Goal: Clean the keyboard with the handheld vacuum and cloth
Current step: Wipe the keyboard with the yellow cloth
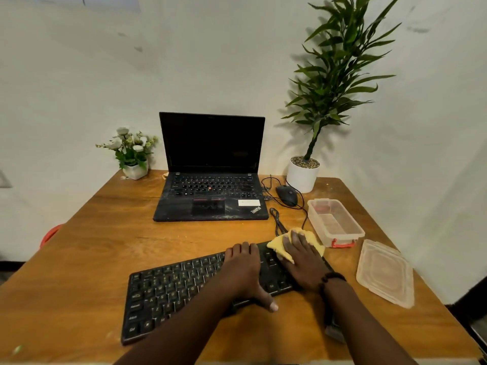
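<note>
A black keyboard [171, 291] lies slanted across the near part of the wooden table [105, 246]. My left hand [245, 272] rests on its middle, fingers over the far edge and thumb at the near edge, gripping it. My right hand [303, 262] presses a yellow cloth [279, 247] flat on the keyboard's right end. A dark object [334, 329], partly hidden under my right forearm, lies by the keyboard's near right; I cannot tell whether it is the vacuum.
An open black laptop [210, 196] stands at the back. A wired black mouse [286, 195] and cables lie right of it. A clear plastic box [334, 222] and its lid [384, 272] sit at the right. A potted plant [303, 175] and a flower pot [134, 169] stand by the wall.
</note>
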`<state>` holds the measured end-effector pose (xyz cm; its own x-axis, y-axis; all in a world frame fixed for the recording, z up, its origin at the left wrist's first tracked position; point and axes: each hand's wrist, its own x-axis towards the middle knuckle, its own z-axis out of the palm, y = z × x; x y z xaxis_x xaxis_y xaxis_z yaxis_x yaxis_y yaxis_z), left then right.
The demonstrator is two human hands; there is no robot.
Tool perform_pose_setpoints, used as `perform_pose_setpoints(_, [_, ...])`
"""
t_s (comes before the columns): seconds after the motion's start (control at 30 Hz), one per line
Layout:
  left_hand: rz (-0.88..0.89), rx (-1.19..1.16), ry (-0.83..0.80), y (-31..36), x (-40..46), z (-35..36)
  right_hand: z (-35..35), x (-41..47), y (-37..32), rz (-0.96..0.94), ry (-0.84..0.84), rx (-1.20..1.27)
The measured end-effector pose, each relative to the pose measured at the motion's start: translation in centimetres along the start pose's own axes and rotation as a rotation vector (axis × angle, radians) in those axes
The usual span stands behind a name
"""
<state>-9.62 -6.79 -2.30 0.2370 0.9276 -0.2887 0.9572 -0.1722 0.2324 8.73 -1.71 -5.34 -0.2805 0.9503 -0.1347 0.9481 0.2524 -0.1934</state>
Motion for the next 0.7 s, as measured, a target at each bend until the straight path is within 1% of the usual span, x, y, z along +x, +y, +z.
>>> perform_pose_setpoints(0.13, [0.009, 0.08, 0.061, -0.1, 0.1, 1.0, -0.7, 0.2, -0.1, 0.071, 0.01, 0.045])
perform_pose_setpoints(0.2, [0.012, 0.083, 0.104, 0.0, 0.3, 1.0, -0.6, 0.1, -0.8, 0.062, 0.019, 0.049])
perform_pose_setpoints(0.27, [0.017, 0.075, 0.134, -0.1, 0.5, 1.0, -0.5, -0.8, -1.5, -0.031, 0.004, 0.109])
perform_pose_setpoints(0.33, [0.03, 0.088, 0.134, -0.3, 0.8, 0.8, -0.2, -1.7, -0.9, -0.144, -0.039, 0.104])
perform_pose_setpoints(0.37, [0.036, 0.097, 0.125, -0.4, 0.8, 0.8, -0.1, -1.7, -0.3, -0.155, -0.023, 0.075])
perform_pose_setpoints(0.4, [0.037, 0.098, 0.119, -0.5, 0.8, 0.9, -0.3, -1.6, 0.3, -0.083, 0.024, 0.065])
perform_pose_setpoints(0.47, [0.03, 0.088, 0.12, -0.6, 0.8, 0.9, -0.4, -1.5, 0.3, 0.118, 0.129, 0.076])
perform_pose_setpoints(0.5, [0.028, 0.088, 0.121, -0.7, 0.8, 0.9, -0.3, -1.5, -0.1, 0.124, 0.135, 0.071])
perform_pose_setpoints(0.53, [0.029, 0.093, 0.122, -0.8, 0.8, 0.8, -0.1, -1.7, -0.7, 0.087, 0.128, 0.087])
perform_pose_setpoints(0.57, [0.033, 0.099, 0.124, -0.8, 0.9, 0.7, 0.3, -1.9, -0.9, 0.027, 0.105, 0.052])
perform_pose_setpoints(0.6, [0.037, 0.104, 0.122, -0.8, 0.9, 0.7, 0.4, -2.2, -1.0, 0.022, 0.097, 0.059])
perform_pose_setpoints(0.67, [0.034, 0.101, 0.119, -0.7, 0.9, 0.7, 0.3, -2.1, -0.8, 0.132, 0.156, 0.078])
perform_pose_setpoints(0.7, [0.031, 0.101, 0.119, -0.8, 0.8, 0.6, 0.2, -2.1, -0.8, 0.157, 0.165, 0.06])
